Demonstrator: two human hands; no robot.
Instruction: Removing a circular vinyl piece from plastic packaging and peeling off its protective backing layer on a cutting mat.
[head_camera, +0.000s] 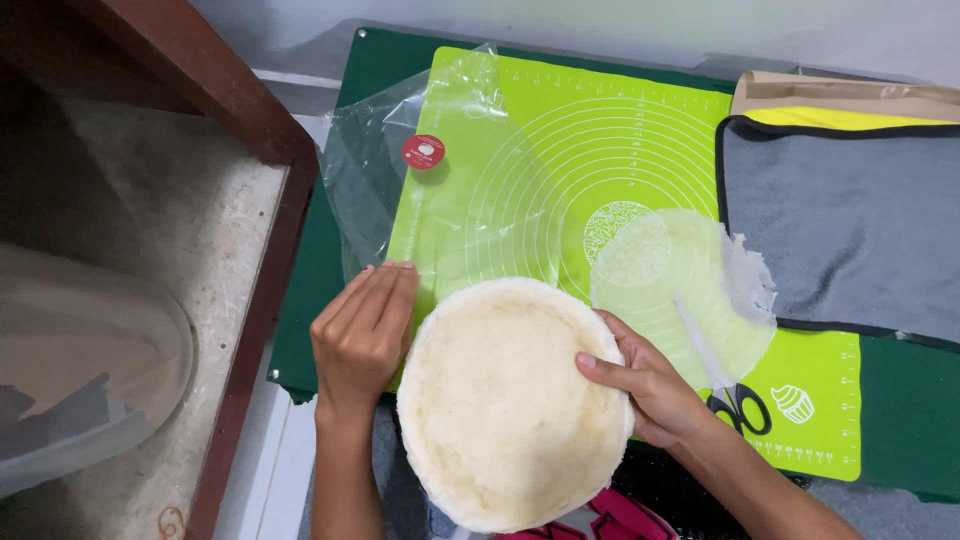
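Head view, both hands gripping pale flatbread stack, clear bag empty

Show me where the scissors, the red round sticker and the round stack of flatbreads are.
scissors (738, 405), head view, on the black handles.
red round sticker (424, 152), head view, at its centre.
round stack of flatbreads (505, 410), head view, middle of the top sheet.
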